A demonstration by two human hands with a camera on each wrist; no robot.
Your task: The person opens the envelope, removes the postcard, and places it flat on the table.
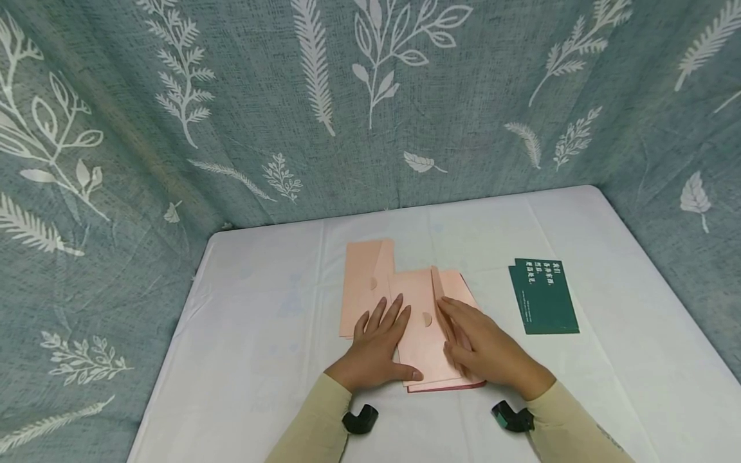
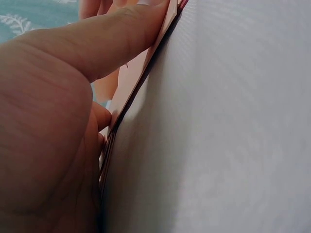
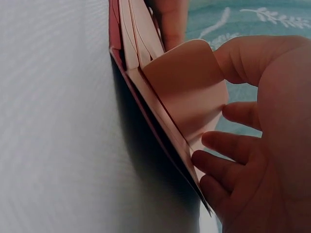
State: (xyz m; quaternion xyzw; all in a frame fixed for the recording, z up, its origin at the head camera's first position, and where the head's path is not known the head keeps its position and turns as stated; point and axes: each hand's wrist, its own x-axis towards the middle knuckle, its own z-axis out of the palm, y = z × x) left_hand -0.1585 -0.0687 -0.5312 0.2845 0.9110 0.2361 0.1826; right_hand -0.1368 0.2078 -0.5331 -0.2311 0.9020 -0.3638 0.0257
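Observation:
A pale pink envelope with a small half-round notch lies on top of a stack, its flap raised along the right side. My left hand rests spread on the envelope's left part, the thumb near its bottom edge. My right hand holds the raised flap between thumb and fingers, the other fingers loosely bent beside it. Under the top envelope lie another pink envelope and a dark red edge. Further pink envelopes lie just left of and behind the stack, partly covered by the left fingers.
Dark green cards with white printed characters lie overlapped to the right. Everything sits on a white-covered table. A grey-green curtain with white leaf patterns stands along the back and sides.

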